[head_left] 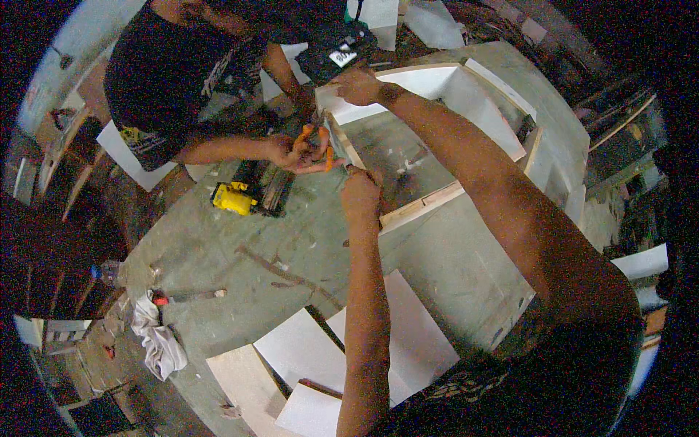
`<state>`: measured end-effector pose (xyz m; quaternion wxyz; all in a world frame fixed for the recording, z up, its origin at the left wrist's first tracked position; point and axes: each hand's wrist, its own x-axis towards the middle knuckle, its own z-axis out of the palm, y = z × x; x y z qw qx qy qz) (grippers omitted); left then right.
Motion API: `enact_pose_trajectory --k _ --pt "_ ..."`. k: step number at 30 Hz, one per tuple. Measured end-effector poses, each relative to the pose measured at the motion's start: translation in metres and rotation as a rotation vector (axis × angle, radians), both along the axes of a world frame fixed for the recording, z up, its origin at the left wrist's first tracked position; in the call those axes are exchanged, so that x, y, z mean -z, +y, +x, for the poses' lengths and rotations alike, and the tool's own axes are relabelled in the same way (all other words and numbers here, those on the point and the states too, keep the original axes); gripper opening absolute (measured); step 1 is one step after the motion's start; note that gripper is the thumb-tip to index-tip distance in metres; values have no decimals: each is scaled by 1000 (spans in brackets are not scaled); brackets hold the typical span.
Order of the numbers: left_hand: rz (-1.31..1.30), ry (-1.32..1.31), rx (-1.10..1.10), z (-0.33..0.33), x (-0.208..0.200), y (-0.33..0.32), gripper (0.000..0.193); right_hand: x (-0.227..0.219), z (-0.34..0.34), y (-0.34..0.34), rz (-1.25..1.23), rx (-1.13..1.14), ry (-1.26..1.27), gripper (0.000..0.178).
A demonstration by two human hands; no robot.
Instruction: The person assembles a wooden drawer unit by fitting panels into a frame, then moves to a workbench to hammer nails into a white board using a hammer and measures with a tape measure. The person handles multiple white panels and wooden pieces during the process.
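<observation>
Left hand (362, 192), fingertips largely hidden from view; lowermost white flat board (309, 412), cut off below; dark-shirted co-worker (156, 73), cut off above.

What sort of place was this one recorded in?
Probably a woodworking workshop, judging by the open wood-edged frame, the loose white panels and the yellow-and-black tool lying on the stained work surface.

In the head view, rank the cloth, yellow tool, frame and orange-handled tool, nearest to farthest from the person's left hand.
From the left hand:
1. Frame: right at the hand.
2. Orange-handled tool: just left, in a co-worker's hand.
3. Yellow tool: farther left.
4. Cloth: lower left, farthest.
</observation>
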<state>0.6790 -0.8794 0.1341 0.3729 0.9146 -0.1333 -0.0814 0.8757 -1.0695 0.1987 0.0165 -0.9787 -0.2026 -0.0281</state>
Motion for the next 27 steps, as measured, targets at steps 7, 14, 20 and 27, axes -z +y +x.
enact_pose_trajectory --k 7,14,20,27 --pt "25 11 -42 0 3 1 66 3 4 5 -226 131 25 48" --pt "14 -120 -67 -2 9 0 63 15 21 -6 -207 2 -233 46" --pt "-2 -136 -53 3 15 1 58 13 21 -7 -195 -100 -344 44" --pt "-9 -109 -59 4 12 3 55 44 50 -21 -244 -81 -245 40"
